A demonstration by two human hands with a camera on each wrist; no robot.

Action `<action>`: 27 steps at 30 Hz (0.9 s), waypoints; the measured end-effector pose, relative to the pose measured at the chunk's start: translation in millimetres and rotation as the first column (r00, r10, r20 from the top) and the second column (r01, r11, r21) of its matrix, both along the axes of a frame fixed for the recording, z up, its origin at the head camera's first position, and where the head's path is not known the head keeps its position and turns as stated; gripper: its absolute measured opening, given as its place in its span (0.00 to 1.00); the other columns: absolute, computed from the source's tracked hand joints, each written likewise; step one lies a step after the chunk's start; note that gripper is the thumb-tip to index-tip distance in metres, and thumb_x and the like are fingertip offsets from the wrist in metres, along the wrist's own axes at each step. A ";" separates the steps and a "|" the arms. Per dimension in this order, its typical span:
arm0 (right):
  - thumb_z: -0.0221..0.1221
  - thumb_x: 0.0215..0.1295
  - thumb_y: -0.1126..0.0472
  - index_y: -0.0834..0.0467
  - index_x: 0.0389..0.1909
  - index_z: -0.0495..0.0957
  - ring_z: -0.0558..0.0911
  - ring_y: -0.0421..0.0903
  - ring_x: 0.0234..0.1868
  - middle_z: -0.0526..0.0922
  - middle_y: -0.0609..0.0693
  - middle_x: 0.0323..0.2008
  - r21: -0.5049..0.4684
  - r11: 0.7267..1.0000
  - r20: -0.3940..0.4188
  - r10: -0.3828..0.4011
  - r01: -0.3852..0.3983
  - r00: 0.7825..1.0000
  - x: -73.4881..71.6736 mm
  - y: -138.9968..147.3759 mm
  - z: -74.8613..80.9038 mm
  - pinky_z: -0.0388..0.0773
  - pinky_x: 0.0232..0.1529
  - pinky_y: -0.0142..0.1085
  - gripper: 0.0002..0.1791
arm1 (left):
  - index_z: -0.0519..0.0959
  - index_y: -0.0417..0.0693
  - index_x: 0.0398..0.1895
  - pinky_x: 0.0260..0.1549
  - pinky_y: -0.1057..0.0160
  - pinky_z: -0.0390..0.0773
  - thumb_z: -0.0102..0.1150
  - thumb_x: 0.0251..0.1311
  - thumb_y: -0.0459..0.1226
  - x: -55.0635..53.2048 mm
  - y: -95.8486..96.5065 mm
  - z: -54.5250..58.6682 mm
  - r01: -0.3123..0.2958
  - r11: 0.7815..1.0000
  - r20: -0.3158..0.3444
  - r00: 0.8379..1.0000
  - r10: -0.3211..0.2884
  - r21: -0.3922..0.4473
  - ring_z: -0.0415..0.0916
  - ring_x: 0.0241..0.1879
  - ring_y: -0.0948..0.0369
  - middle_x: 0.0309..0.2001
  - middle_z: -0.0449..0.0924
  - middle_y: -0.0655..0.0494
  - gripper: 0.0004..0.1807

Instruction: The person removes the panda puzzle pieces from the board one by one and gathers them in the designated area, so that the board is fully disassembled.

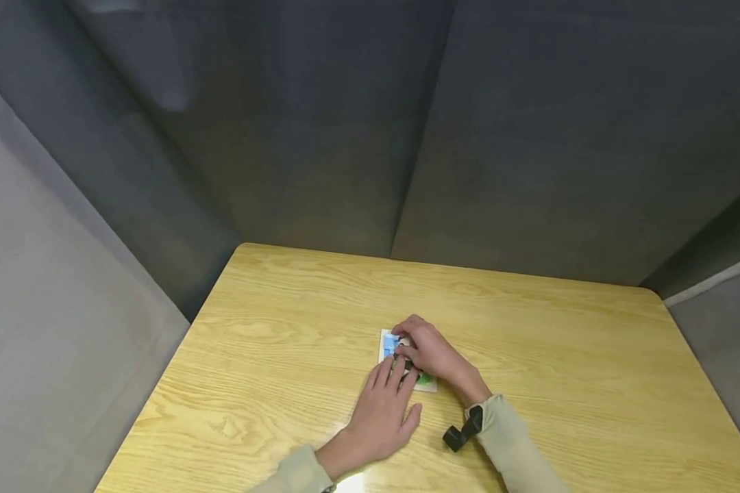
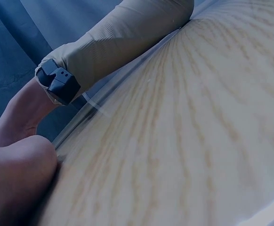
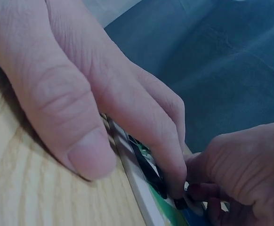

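A small picture board (image 1: pixel 428 385) with a pale edge and blue, green, black and white areas lies flat on the table. My left hand (image 1: pixel 379 414) is palm down, its fairly straight fingers spread on the board's near part and its thumb out over the wood. Over the board's far right side is my right hand (image 1: pixel 428 349), its fingers bent and its fingertips down on the picture. In the right wrist view, the right hand (image 3: pixel 250 174) meets the left fingertips above dark parts of the picture. Whether it pinches a loose piece is hidden.
The wood-grain table (image 1: pixel 271 329) extends around the hands. Dark grey curtains (image 1: pixel 321 137) hang behind it, with lighter panels at the sides. A black wrist camera (image 1: pixel 462 430) sticks out from the right sleeve, just above the table.
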State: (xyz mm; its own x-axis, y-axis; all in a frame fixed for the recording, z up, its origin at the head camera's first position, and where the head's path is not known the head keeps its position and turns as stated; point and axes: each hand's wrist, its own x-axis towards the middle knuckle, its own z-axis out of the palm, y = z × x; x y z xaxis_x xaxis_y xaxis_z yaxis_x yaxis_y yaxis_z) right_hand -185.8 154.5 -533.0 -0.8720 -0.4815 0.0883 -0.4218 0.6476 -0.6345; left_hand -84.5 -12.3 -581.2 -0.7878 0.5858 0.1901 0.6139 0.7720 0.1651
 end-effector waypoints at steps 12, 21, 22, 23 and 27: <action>0.69 0.65 0.60 0.63 0.47 0.86 0.79 0.45 0.39 0.83 0.52 0.43 0.036 0.998 -0.110 0.060 -0.056 0.992 -11.1 13.1 -6.6 0.80 0.42 0.38 0.14 | 0.60 0.46 0.81 0.78 0.44 0.52 0.31 0.81 0.54 0.3 1.8 -0.1 -0.039 0.999 -0.015 0.999 0.040 0.022 0.45 0.82 0.44 0.83 0.48 0.40 0.35; 0.72 0.57 0.59 0.59 0.43 0.85 0.77 0.45 0.35 0.82 0.50 0.38 -0.067 0.997 -0.097 0.020 -0.026 0.995 -17.9 16.8 -15.3 0.75 0.36 0.33 0.14 | 0.59 0.47 0.82 0.77 0.43 0.53 0.33 0.81 0.54 0.0 0.4 2.4 -0.043 0.999 0.001 0.999 0.043 0.026 0.46 0.81 0.44 0.82 0.49 0.40 0.34; 0.72 0.56 0.60 0.59 0.43 0.85 0.77 0.44 0.35 0.82 0.49 0.37 -0.076 0.997 -0.101 0.023 -0.030 0.995 -18.6 17.6 -16.2 0.75 0.35 0.33 0.14 | 0.59 0.47 0.82 0.77 0.43 0.53 0.33 0.81 0.54 -0.3 0.4 2.6 -0.041 0.999 -0.003 0.999 0.041 0.027 0.46 0.81 0.44 0.82 0.49 0.40 0.34; 0.73 0.56 0.60 0.59 0.42 0.85 0.77 0.44 0.34 0.82 0.49 0.37 -0.083 0.996 -0.107 0.026 -0.035 0.994 -19.2 18.4 -16.9 0.74 0.34 0.32 0.14 | 0.59 0.47 0.82 0.77 0.43 0.54 0.34 0.81 0.54 -0.4 0.6 2.7 -0.039 0.999 -0.008 0.999 0.039 0.029 0.47 0.81 0.44 0.82 0.49 0.40 0.34; 0.73 0.53 0.61 0.58 0.41 0.85 0.76 0.43 0.32 0.81 0.48 0.35 -0.103 0.993 -0.125 0.037 -0.050 0.991 -20.8 22.5 -17.5 0.73 0.31 0.31 0.14 | 0.61 0.47 0.81 0.76 0.43 0.56 0.35 0.80 0.53 -1.4 2.1 2.7 -0.036 0.999 -0.042 0.998 0.037 0.035 0.49 0.80 0.43 0.82 0.51 0.40 0.34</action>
State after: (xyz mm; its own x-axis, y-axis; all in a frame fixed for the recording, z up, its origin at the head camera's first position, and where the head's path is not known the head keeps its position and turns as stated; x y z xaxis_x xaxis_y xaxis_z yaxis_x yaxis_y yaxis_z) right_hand -206.6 177.0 -550.5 -0.8296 -0.5013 0.2458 -0.5273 0.5590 -0.6399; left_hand -85.8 -10.2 -578.5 -0.7995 0.5494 0.2428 0.5922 0.7885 0.1660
